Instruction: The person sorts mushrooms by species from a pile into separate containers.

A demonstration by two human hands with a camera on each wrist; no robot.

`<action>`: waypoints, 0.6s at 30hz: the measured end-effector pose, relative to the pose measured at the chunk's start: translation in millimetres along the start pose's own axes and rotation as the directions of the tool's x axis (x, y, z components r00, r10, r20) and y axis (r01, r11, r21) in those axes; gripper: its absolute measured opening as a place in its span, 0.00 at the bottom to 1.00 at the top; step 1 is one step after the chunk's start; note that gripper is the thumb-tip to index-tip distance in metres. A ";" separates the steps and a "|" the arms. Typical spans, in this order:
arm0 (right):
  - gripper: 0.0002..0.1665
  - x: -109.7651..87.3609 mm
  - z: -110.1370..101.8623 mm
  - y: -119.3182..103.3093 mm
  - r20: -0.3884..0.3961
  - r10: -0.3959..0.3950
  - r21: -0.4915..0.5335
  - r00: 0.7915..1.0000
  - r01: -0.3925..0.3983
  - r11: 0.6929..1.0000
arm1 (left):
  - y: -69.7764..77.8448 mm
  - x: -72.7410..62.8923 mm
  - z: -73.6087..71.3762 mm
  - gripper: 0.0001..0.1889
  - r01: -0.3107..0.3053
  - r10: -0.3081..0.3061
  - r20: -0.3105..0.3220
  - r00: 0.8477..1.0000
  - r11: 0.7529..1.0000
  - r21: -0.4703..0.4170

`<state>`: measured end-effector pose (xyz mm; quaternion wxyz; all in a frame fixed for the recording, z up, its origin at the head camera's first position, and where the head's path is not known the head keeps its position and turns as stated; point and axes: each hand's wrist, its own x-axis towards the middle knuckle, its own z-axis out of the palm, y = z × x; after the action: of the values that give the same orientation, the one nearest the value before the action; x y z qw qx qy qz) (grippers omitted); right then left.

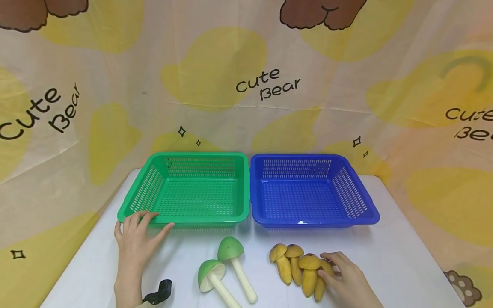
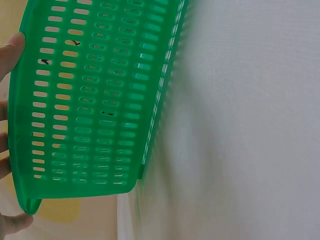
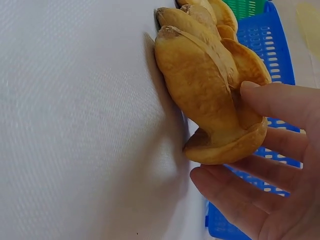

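Note:
At the green plastic basket's (image 1: 192, 221) front left corner, my left hand (image 1: 135, 241) holds the rim, fingers bent over it and thumb against the front. The left wrist view shows the fingertips (image 2: 4, 137) partly hidden behind that rim. My right hand (image 1: 348, 276) pinches the cap of the rightmost yellow-brown mushroom (image 3: 200, 80), thumb on one side and fingers on the other. This mushroom lies against several similar mushrooms (image 1: 309, 273) in a row. Two mushrooms with green caps and pale stems, one nearer (image 1: 211, 273) and one farther (image 1: 233, 252), lie between my hands.
A blue plastic basket (image 1: 316, 221) stands right beside the green one. Both sit at the back of a white-covered table (image 1: 265, 239), before a patterned cloth backdrop (image 1: 215, 68). A black strap mount (image 1: 159, 293) sticks out by my left wrist.

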<state>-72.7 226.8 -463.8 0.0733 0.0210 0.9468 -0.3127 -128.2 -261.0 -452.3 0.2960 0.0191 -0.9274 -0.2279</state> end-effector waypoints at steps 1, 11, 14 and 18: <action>0.23 0.6 0.7 0.4 0.002 0.007 0.004 1.000 -0.007 1.000 | -0.2 -0.3 0.3 0.25 0.001 -0.001 0.000 1.000 1.000 -0.003; 0.21 1.1 -1.2 0.4 0.009 -0.005 0.013 1.000 0.005 1.000 | -1.5 0.5 3.2 0.25 -0.017 0.016 -0.026 1.000 1.000 -0.026; 0.20 0.7 -3.5 0.7 0.017 -0.031 0.006 0.999 0.030 1.000 | -2.3 0.1 3.6 0.24 -0.015 0.015 -0.030 0.999 1.000 -0.025; 0.19 0.4 -6.5 1.4 0.017 -0.057 -0.009 0.998 0.057 0.998 | -3.7 0.1 4.8 0.24 -0.018 0.017 -0.032 0.999 1.000 -0.026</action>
<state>-73.8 231.8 -459.5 0.0724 -0.0092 0.9479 -0.3101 -131.3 -262.3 -457.3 0.3130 0.0107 -0.9196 -0.2371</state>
